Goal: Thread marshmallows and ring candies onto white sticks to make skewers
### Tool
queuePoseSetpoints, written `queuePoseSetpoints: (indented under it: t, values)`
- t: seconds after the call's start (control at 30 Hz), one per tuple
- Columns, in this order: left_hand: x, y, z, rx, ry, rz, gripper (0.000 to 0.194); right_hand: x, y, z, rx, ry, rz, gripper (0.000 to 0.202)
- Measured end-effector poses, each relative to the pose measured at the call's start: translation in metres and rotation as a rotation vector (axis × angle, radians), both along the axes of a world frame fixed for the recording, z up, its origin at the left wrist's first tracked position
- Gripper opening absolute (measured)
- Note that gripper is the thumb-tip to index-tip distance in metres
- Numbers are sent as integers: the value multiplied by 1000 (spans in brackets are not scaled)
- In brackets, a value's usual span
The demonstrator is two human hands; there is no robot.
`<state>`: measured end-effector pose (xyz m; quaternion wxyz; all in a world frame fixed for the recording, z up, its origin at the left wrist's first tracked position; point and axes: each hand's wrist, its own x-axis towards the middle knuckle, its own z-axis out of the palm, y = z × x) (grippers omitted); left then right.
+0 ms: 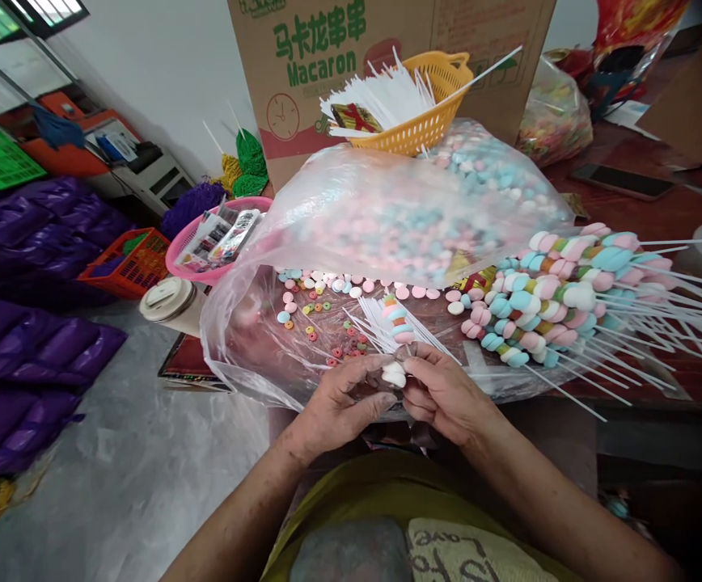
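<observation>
Both of my hands meet at the front edge of the plastic-covered table. Between the thumb and fingers of my left hand (351, 400) is a white marshmallow (394, 374). My right hand (445, 392) is closed, its fingertips at the same marshmallow and at the lower end of a marshmallow skewer (399, 322). Pink, blue and white pieces are threaded on that skewer; the stick's lower part is hidden by my fingers. Just beyond lie loose white sticks (366, 319), small ring candies (351, 343) and loose marshmallows (289, 301).
Finished marshmallow skewers (545, 299) are piled at right, sticks jutting outward. A large plastic bag of marshmallows (387, 202) lies behind, with a yellow basket of sticks (412, 141) on it. A pink basket (175, 259), lidded cup (172, 303) and phone (623, 181) lie around.
</observation>
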<state>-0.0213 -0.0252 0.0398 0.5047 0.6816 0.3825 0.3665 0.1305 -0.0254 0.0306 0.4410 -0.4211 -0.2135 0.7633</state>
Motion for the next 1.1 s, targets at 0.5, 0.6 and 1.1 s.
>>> queuePoseSetpoints:
  t: [0.5, 0.6, 1.1]
  values:
    - [12, 3, 5, -389, -385, 161, 28, 8, -9, -5, 398, -241, 1, 23]
    - [13, 2, 1, -441, -445, 160, 27, 6, -7, -9, 326, -117, 30, 25]
    - [1, 19, -22, -311, -413, 603, 30, 36, -51, -7, 774, -1074, 315, 22]
